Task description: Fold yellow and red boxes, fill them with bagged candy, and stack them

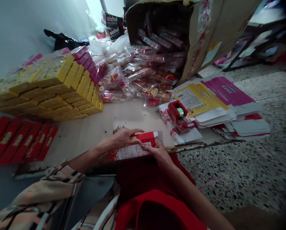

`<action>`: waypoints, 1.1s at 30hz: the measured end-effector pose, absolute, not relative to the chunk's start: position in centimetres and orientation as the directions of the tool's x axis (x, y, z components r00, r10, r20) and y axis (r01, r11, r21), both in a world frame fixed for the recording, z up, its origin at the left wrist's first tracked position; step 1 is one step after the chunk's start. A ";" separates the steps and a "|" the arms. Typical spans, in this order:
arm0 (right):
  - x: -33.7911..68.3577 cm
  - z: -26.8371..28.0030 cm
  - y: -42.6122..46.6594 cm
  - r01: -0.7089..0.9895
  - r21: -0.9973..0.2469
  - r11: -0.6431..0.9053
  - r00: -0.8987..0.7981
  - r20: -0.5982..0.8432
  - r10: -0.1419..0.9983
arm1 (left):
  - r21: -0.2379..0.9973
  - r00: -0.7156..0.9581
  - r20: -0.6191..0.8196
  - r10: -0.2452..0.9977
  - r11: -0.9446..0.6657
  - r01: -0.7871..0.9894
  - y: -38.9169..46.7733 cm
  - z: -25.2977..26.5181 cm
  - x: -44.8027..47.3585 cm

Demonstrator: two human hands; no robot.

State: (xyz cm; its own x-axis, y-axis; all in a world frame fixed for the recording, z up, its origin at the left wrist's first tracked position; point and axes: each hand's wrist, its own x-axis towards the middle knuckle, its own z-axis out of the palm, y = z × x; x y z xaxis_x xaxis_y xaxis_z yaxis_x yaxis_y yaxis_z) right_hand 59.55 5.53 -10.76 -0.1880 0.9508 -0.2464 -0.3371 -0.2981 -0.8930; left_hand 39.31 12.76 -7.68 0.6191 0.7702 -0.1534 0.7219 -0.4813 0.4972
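Note:
At the table's front edge lies a small red carton (pixel 147 138) with a white printed panel facing me and a white flap at its right end. My left hand (pixel 126 138) reaches over the carton's left part, its fingers bent onto the top and holding it. At the right end, my right hand (pixel 158 152) grips the carton with the thumb along the printed side and the other fingers behind. Both thumbs meet near the middle. Part of the carton is hidden under the hands.
Stacked yellow boxes (pixel 54 72) and a row of red boxes (pixel 20 139) stand left. Plastic-wrapped items (pixel 140 72) spill from a big cardboard box (pixel 205 38). A red tape dispenser (pixel 177 111) and flat cartons, yellow (pixel 197 97) and magenta (pixel 226 89), lie right.

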 end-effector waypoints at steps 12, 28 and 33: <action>59.1 -5.6 8.2 -0.181 -0.955 0.236 0.171 0.205 0.964 | 0.934 0.134 0.135 0.982 -0.172 0.313 12.6 -0.9 40.9; 60.2 -6.5 2.8 -0.262 -0.964 -0.046 -0.349 0.050 0.936 | 0.981 -0.374 0.025 0.927 -0.094 -0.169 2.8 -6.5 43.3; 60.1 -6.5 2.2 -0.325 -0.915 -0.238 -0.314 -0.133 0.940 | 0.996 -0.383 -0.010 0.924 -0.025 -0.086 1.5 -7.3 44.1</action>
State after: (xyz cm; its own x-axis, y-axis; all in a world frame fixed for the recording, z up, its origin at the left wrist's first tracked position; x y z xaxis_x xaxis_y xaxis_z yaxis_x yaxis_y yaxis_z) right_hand 60.05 2.24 -6.54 -0.3145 0.9399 -0.1330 -0.3251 -0.2383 -0.9152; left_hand 44.13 1.52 -7.29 -0.3834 0.9235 -0.0099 -0.0858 -0.0250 0.9960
